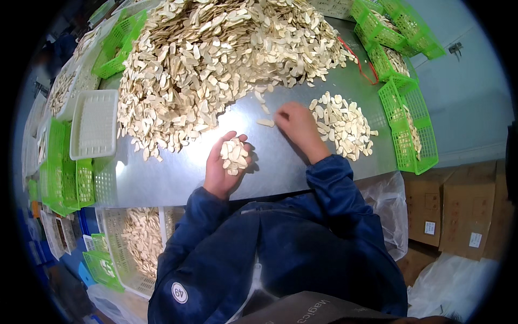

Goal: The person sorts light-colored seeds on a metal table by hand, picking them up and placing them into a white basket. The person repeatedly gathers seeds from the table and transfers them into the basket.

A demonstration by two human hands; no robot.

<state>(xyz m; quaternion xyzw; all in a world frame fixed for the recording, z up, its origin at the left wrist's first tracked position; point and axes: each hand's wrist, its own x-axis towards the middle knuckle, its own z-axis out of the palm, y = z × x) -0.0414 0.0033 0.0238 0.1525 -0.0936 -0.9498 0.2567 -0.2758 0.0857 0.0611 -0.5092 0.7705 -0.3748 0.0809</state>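
My left hand (225, 164) is palm up above the steel table (174, 178), cupping a small heap of pale dried slices (234, 155). To its right my right hand (297, 123) bends down over the tabletop, slightly blurred. Its fingertips are beside or touching a single long slice (265, 122); whether they pinch it cannot be made out. A few loose slices (260, 97) lie just beyond. A large mound of the same slices (182, 77) covers the far side of the table, and a smaller spread pile (344, 125) lies right of my right hand.
Green plastic baskets (429, 137) with slices line the right edge. A white tray (94, 125) and more green baskets (60, 162) stand at the left. Below the table's left side is a white crate (113, 247) of slices. Cardboard boxes (465, 206) stand lower right. A red string (360, 65) lies at the back.
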